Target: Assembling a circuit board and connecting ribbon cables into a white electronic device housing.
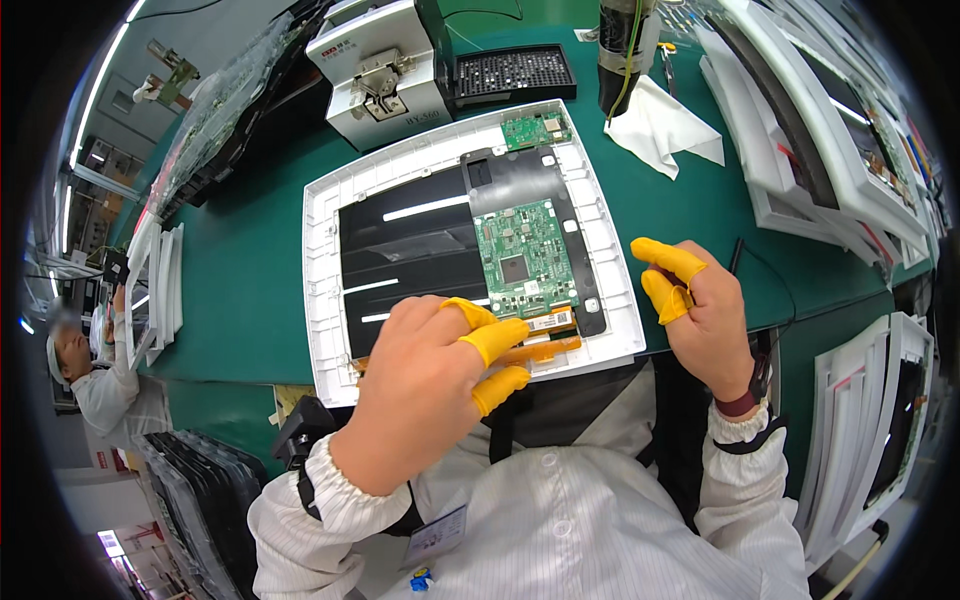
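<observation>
A white-framed display panel point(322, 270) lies back-up on the green table in front of me, its black back carrying a green circuit board point(530, 250). My left hand point(430, 375), in yellow finger cots, reaches over the panel's near edge. One fingertip meets the orange flex cable point(545, 350) beside a white label point(550, 322); the thumb is spread below it. Whether the fingertip presses down I cannot tell. Off the panel's right side hovers my right hand point(700, 320), with cots on thumb and forefinger, their tips apart and nothing visible between them.
Behind the panel stand a white machine point(390, 85) and a black perforated tray point(515, 72). A white cloth point(660, 130) lies by a dark cylinder point(618, 70). White frames point(800, 180) are stacked at right, more point(855, 430) below. A co-worker point(95, 385) is at far left.
</observation>
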Available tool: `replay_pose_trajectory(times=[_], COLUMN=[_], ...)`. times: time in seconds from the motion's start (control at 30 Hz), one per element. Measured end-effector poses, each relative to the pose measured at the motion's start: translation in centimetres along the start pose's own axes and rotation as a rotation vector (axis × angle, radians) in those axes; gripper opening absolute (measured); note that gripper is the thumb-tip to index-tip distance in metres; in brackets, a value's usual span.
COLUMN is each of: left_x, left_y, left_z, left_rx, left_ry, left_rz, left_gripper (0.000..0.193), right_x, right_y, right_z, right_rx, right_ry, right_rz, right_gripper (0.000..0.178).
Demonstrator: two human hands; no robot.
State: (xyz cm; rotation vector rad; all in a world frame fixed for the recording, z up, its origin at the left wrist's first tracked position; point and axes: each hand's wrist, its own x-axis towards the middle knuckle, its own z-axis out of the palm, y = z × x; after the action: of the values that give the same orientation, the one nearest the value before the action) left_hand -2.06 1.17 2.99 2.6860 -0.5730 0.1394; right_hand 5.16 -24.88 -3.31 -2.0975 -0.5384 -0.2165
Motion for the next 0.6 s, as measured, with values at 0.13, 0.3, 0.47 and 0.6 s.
replay_pose_trajectory(times=[0.13, 0.3, 0.47, 0.6], left_x=[0.5, 0.5, 0.6, 0.5], left_y=[-0.3, -0.5, -0.7, -0.9], left_z=[0.5, 0.9, 1.5, 1.8], left_rx=[-0.007, -0.026, 0.017, 0.006], left_ry=[-0.056, 0.026, 0.135, 0.191], left_rz=[-0.013, -0.016, -0.001, 0.0], left_gripper=[0.035, 0.028, 0.023, 0.024], right_x=[-0.3, -0.9, -0.4, -0.1], right_y=[-0.6, -3.8, -4.6, -4.4], right_z=[-0.2, 0.0, 1.4, 2.4], right_rx=[-0.006, -0.023, -0.137, -0.19], right_ry=[-0.031, -0.159, -0.202, -0.147], right_rz=[-0.045, -0.257, -0.391, -0.404], right_gripper=[0.026, 0.029, 0.024, 0.019])
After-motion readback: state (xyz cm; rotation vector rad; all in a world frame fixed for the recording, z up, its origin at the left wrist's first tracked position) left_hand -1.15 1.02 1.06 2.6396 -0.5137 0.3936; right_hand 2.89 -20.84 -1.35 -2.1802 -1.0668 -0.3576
